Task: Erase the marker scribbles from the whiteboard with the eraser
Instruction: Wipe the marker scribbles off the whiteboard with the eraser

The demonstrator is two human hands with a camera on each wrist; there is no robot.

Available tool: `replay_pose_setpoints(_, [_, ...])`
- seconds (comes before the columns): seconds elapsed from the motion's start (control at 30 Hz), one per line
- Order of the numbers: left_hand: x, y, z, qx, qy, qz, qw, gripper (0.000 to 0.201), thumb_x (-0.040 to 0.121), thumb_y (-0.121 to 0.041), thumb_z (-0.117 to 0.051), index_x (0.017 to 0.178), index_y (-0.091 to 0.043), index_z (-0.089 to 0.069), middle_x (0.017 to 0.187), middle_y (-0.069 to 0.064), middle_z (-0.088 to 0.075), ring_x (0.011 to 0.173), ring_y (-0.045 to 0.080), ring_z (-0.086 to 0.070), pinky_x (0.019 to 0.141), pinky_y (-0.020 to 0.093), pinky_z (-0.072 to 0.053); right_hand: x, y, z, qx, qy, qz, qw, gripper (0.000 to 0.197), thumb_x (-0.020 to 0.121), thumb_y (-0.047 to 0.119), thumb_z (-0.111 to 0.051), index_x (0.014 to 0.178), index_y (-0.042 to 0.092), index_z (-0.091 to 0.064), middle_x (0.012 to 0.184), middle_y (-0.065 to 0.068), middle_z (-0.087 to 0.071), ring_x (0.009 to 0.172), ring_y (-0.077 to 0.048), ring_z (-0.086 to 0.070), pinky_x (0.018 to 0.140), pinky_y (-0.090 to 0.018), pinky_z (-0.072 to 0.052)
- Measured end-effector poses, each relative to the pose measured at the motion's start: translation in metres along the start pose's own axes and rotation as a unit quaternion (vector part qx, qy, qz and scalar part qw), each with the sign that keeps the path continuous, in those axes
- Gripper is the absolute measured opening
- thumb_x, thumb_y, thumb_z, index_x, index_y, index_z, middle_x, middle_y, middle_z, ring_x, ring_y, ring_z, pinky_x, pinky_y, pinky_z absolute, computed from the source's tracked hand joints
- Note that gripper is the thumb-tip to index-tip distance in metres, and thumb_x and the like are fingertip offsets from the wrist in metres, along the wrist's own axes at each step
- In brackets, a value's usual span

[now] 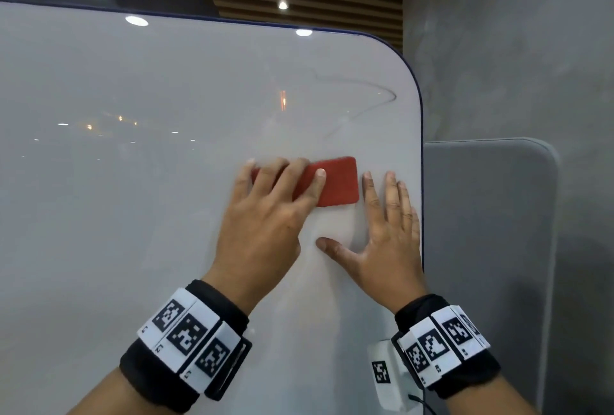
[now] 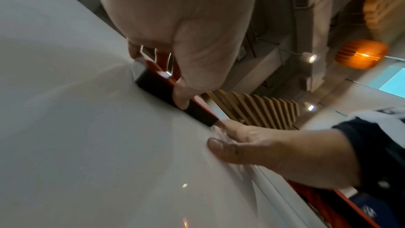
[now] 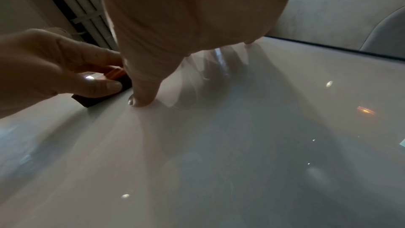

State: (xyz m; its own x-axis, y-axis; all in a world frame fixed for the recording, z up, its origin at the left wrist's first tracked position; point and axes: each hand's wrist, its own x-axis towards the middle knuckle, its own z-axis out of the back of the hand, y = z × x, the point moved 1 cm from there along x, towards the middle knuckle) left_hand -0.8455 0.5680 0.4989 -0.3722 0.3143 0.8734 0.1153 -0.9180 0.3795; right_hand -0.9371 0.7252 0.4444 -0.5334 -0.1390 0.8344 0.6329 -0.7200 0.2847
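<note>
A red eraser (image 1: pixel 335 182) with a black felt base (image 2: pixel 157 84) lies flat against the whiteboard (image 1: pixel 133 182), near its right side. My left hand (image 1: pixel 279 188) grips the eraser's left half, fingers over its top and thumb (image 2: pixel 181 100) against its lower edge. Beside it, my right hand (image 1: pixel 388 215) lies flat on the board with fingers spread, just right of and below the eraser (image 3: pixel 92 100). Its thumb (image 3: pixel 140 100) presses on the surface. Faint grey scribble traces (image 1: pixel 382 98) curve across the board above the eraser.
The board's rounded right edge has dark trim (image 1: pixel 421 148), close to my right hand. A grey padded panel (image 1: pixel 481 215) stands behind it, in front of a concrete wall. A small white tagged box (image 1: pixel 385 374) hangs by my right wrist.
</note>
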Motion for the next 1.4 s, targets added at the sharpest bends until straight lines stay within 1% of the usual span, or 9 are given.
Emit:
replay_pose_setpoints(0.07, [0.002, 0.0, 0.002, 0.005, 0.004, 0.009, 1.0, 0.065, 0.075, -0.007, -0.056, 0.139, -0.018, -0.053, 0.137, 0.009, -0.051, 0.127, 0.033, -0.044, 0.112, 0.057, -0.028, 0.0, 0.0, -0.001, -0.002, 0.002, 0.001, 1.0, 0.113, 0.07, 0.094, -0.036, 0.153, 0.04, 0.017, 0.163, 0.003, 0.021, 0.147, -0.012, 0.026, 0.12, -0.04, 0.005])
replay_pose_setpoints(0.23, [0.02, 0.014, 0.006, -0.007, -0.053, 0.141, 0.989, 0.061, 0.082, -0.004, -0.063, 0.141, -0.013, -0.051, 0.136, 0.014, -0.049, 0.122, 0.038, -0.045, 0.108, 0.056, -0.033, -0.001, -0.001, -0.001, -0.003, 0.008, -0.001, 1.0, 0.112, 0.07, 0.093, -0.035, 0.152, 0.041, 0.019, 0.162, 0.004, 0.024, 0.147, -0.012, 0.027, 0.119, -0.039, 0.008])
replay_pose_setpoints(0.4, [0.016, -0.007, 0.003, -0.012, 0.013, -0.023, 1.0, 0.065, 0.075, -0.008, -0.051, 0.139, -0.014, -0.053, 0.135, 0.012, -0.051, 0.123, 0.037, -0.046, 0.111, 0.056, -0.032, -0.002, -0.001, 0.0, -0.007, 0.007, -0.002, 1.0, 0.114, 0.067, 0.095, -0.031, 0.151, 0.039, 0.023, 0.162, 0.003, 0.023, 0.146, -0.012, 0.027, 0.118, -0.038, 0.009])
replay_pose_setpoints(0.6, [0.034, 0.015, 0.009, -0.012, -0.05, 0.131, 0.99, 0.061, 0.081, -0.003, -0.062, 0.141, -0.014, -0.051, 0.135, 0.015, -0.05, 0.122, 0.039, -0.045, 0.107, 0.056, -0.035, -0.001, -0.003, -0.002, -0.005, 0.007, 0.0, 1.0, 0.113, 0.068, 0.094, -0.032, 0.151, 0.039, 0.021, 0.161, 0.003, 0.025, 0.147, -0.013, 0.026, 0.121, -0.042, 0.005])
replay_pose_setpoints(0.73, [0.026, 0.0, 0.003, -0.004, -0.003, 0.0, 1.0, 0.065, 0.075, -0.005, -0.059, 0.14, -0.015, -0.052, 0.135, 0.012, -0.05, 0.123, 0.037, -0.045, 0.108, 0.056, -0.034, -0.002, -0.003, -0.002, -0.007, 0.004, 0.002, 1.0, 0.114, 0.069, 0.094, -0.032, 0.152, 0.037, 0.02, 0.162, 0.002, 0.023, 0.148, -0.014, 0.025, 0.12, -0.041, 0.006])
replay_pose_setpoints(0.8, [0.022, -0.001, 0.002, -0.003, 0.002, -0.021, 1.0, 0.066, 0.075, -0.005, -0.058, 0.139, -0.017, -0.053, 0.135, 0.01, -0.05, 0.125, 0.035, -0.045, 0.11, 0.056, -0.033, -0.003, -0.003, -0.002, -0.007, 0.01, 0.002, 1.0, 0.114, 0.069, 0.094, -0.035, 0.152, 0.038, 0.022, 0.161, 0.003, 0.025, 0.147, -0.013, 0.026, 0.119, -0.04, 0.008])
replay_pose_setpoints(1.0, [0.032, 0.018, 0.002, -0.019, -0.084, 0.156, 0.984, 0.061, 0.082, -0.004, -0.062, 0.141, -0.016, -0.051, 0.136, 0.014, -0.049, 0.123, 0.039, -0.043, 0.106, 0.056, -0.035, -0.002, -0.004, 0.001, -0.006, 0.027, 0.004, 1.0, 0.114, 0.07, 0.092, -0.037, 0.149, 0.041, 0.027, 0.157, 0.006, 0.034, 0.143, -0.01, 0.034, 0.118, -0.038, 0.014])
replay_pose_setpoints(1.2, [0.021, 0.005, -0.007, 0.002, -0.051, -0.033, 0.998, 0.062, 0.08, -0.006, -0.064, 0.14, -0.016, -0.053, 0.135, 0.012, -0.051, 0.123, 0.037, -0.046, 0.11, 0.056, -0.032, -0.004, -0.005, -0.003, -0.003, 0.01, 0.002, 1.0, 0.114, 0.067, 0.095, -0.031, 0.15, 0.04, 0.024, 0.158, 0.007, 0.03, 0.146, -0.011, 0.029, 0.119, -0.039, 0.01])
replay_pose_setpoints(1.4, [0.054, 0.038, 0.009, -0.022, -0.1, 0.15, 0.983, 0.058, 0.087, -0.011, -0.063, 0.143, -0.014, -0.048, 0.136, 0.016, -0.047, 0.122, 0.04, -0.043, 0.108, 0.056, -0.034, -0.002, -0.006, -0.004, -0.005, 0.016, 0.001, 1.0, 0.112, 0.068, 0.095, -0.031, 0.151, 0.04, 0.022, 0.161, 0.005, 0.026, 0.146, -0.012, 0.028, 0.12, -0.041, 0.008])
